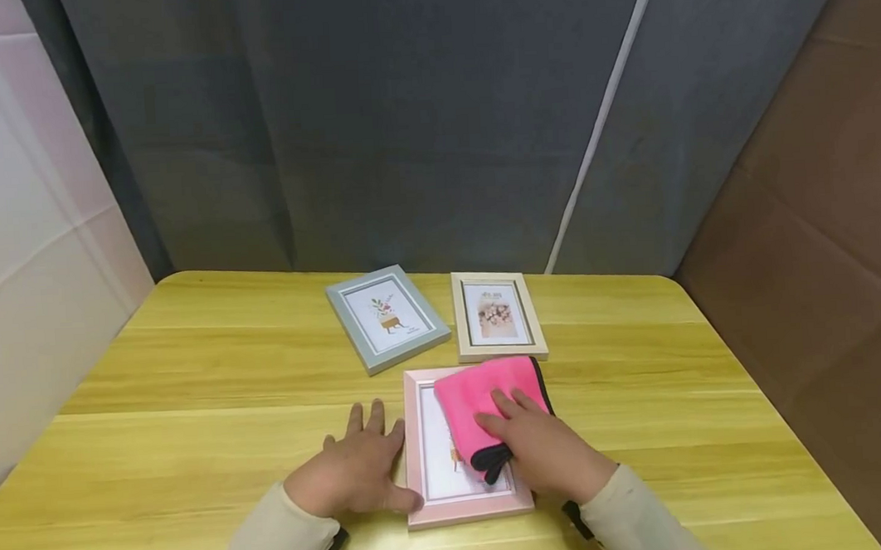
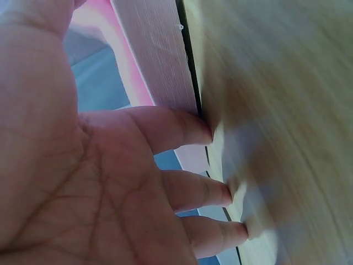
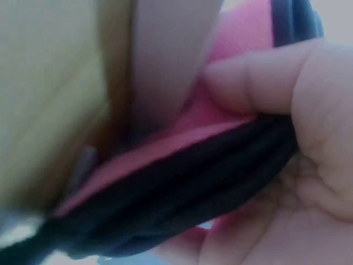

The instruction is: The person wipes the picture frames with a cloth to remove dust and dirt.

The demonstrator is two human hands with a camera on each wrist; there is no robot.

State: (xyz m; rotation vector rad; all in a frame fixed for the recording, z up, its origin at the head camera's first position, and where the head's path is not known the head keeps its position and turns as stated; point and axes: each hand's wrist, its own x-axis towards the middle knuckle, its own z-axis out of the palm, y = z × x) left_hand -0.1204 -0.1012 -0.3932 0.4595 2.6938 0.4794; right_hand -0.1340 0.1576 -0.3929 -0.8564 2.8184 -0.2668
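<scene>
A pink picture frame (image 1: pixel 413 442) with a white print lies face up near the table's front edge. My left hand (image 1: pixel 361 466) is spread at its left side, thumb on the lower left border. In the left wrist view the straight fingers (image 2: pixel 193 190) reach to the wood beside the frame's edge. My right hand (image 1: pixel 550 452) holds a folded bright pink cloth (image 1: pixel 465 398) with black trim down on the frame's glass, covering much of the print. The right wrist view is blurred; the thumb (image 3: pixel 248 83) lies against the cloth, whose black trim (image 3: pixel 182 182) bulges towards the palm.
Behind the pink frame lie a grey-blue picture frame (image 1: pixel 354 329) with a plant print and a cream picture frame (image 1: pixel 461 320) with a flower print. All stand on a yellow wood-grain table (image 1: pixel 215 386). A dark grey curtain (image 1: pixel 403 127) hangs behind the table.
</scene>
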